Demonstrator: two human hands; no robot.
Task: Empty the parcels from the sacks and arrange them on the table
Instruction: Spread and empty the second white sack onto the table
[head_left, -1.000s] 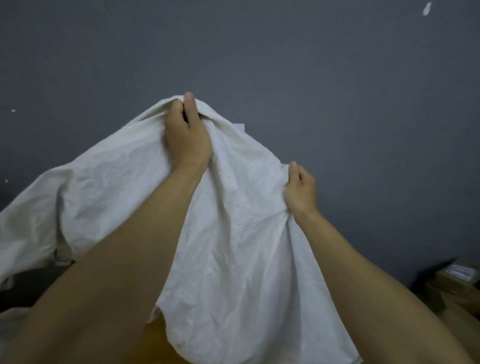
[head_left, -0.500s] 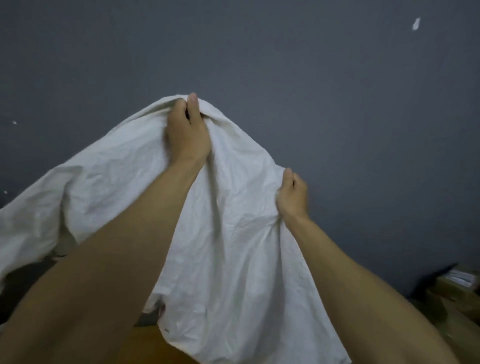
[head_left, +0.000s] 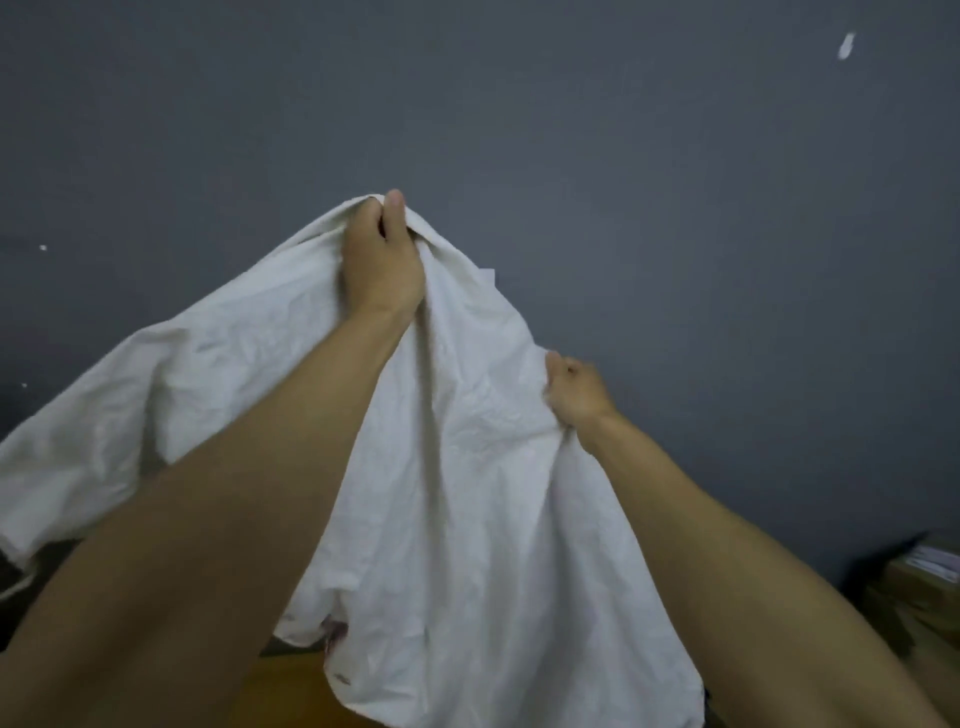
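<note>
Sack (head_left: 467, 519): white cloth, held up in the air in front of the grey wall (head_left: 675, 182); it hangs limp and creased, with no bulge that I can see.
Long axis: runs from 12 o'clock at the top peak down to 6 o'clock, where the lower edge hangs loose; a second flap trails off toward 8 o'clock.
Left hand (head_left: 382, 265): at the 12 o'clock peak, the higher and farther of the two, fingers curled tight over a bunch of cloth, thumb up.
Right hand (head_left: 576, 389): lower and nearer, on the sack's edge at about 2 o'clock, fingers closed in a pinch on the fabric.
Key relation: both hands grip the upper end and the sack's whole length falls below them, so anything inside would drop toward 6 o'clock.
Below the sack: an orange-brown surface (head_left: 291, 691) shows at 6 o'clock; whether it is the tabletop or a parcel I cannot tell.
Boxes (head_left: 930, 587): cardboard, one with a white label, stacked at 4 o'clock, well apart from the sack.
Step, as I judge it: shaking out or checking a sack that looks near empty.
Next move calls for: a lift or shake along the 12-to-6 line, then letting the cloth go off to one side.
Risk: the hanging cloth hides whatever lies under it.
</note>
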